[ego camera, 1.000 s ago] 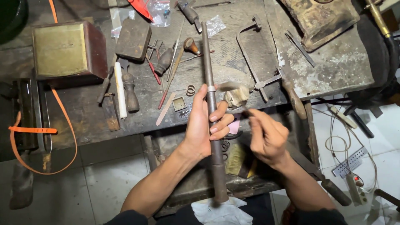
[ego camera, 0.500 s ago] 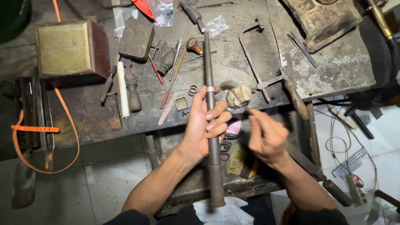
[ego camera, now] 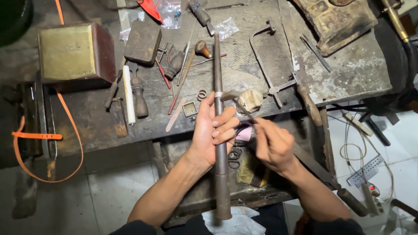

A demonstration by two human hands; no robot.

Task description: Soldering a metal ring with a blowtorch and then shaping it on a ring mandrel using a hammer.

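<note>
The long dark tapered steel mandrel (ego camera: 219,130) lies with its axis running away from the person across the worn wooden bench (ego camera: 261,69), gripped mid-shaft by the closed left hand (ego camera: 212,132), a pale ring (ego camera: 218,94) just beyond its fingers, while the right hand (ego camera: 272,146), closed on a thin tool (ego camera: 241,105), sits beside it.

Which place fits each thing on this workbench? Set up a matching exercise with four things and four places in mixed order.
Things:
1. tapered metal mandrel
2. brass-coloured block
3. saw frame
4. orange strap

Places:
A. far left, off the bench edge
B. gripped in the left hand
C. upper left on the bench
D. right of the mandrel, on the bench

Pairs: 1-B, 2-C, 3-D, 4-A
</note>
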